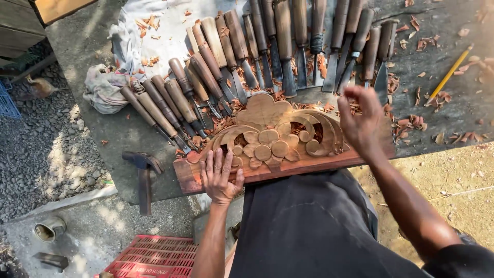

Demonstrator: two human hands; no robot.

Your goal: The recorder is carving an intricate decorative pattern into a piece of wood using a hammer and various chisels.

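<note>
A carved wooden panel (278,141) with round petals and curling scrolls lies at the near edge of a grey work surface (103,123). My left hand (221,177) rests flat on the panel's lower left part, fingers spread. My right hand (363,121) hovers over the panel's right end with fingers apart, holding nothing. Behind the panel lies a long row of wooden-handled chisels (231,56), blades pointing toward it.
Wood chips (411,123) litter the surface. A hammer (144,177) lies at the left near edge, a crumpled cloth (105,87) behind it, a yellow pencil (451,72) at far right. A red plastic crate (154,255) and a metal can (49,229) sit below on the ground.
</note>
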